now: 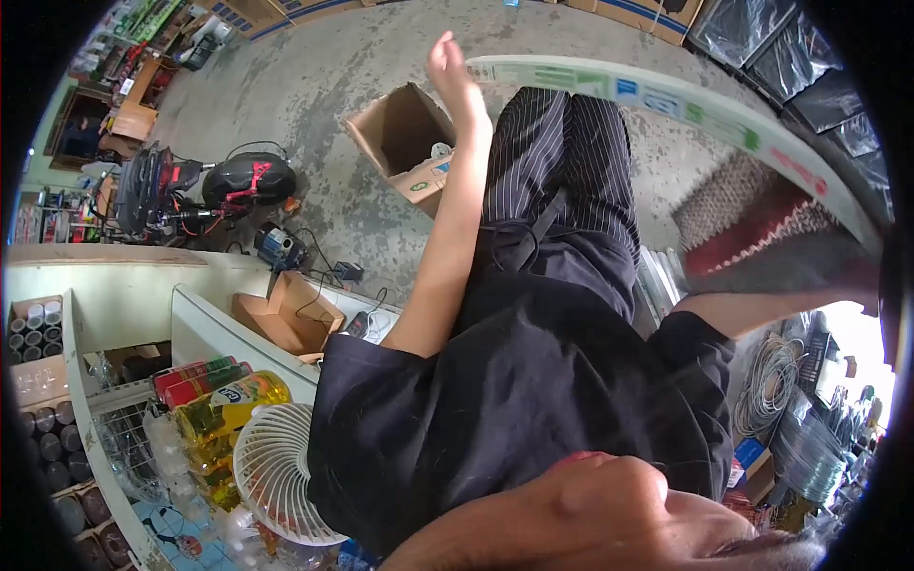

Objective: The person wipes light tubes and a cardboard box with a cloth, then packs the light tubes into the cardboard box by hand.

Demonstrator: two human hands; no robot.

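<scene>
My left hand (pixel 451 71) is raised at the top of the view, its fingers stretched out and a little blurred. Close beside it is the left end of a long white panel (pixel 657 99) with green, blue and red print, which looks like the side of a carton. I cannot tell whether they touch. That panel curves across to the right edge. On the right, my forearm (pixel 762 306) reaches outward under a blurred grey, red and white knitted cloth (pixel 752 214). My right hand's fingers are lost in the dark at the frame's edge.
An open cardboard box (pixel 400 133) stands on the concrete floor by my legs. Left are a motorcycle-like machine (pixel 238 181), a blue motor (pixel 278 246) with cables, a white fan (pixel 276 471) and yellow bottles (pixel 214 409). Wire coils (pixel 766 385) lie on the right.
</scene>
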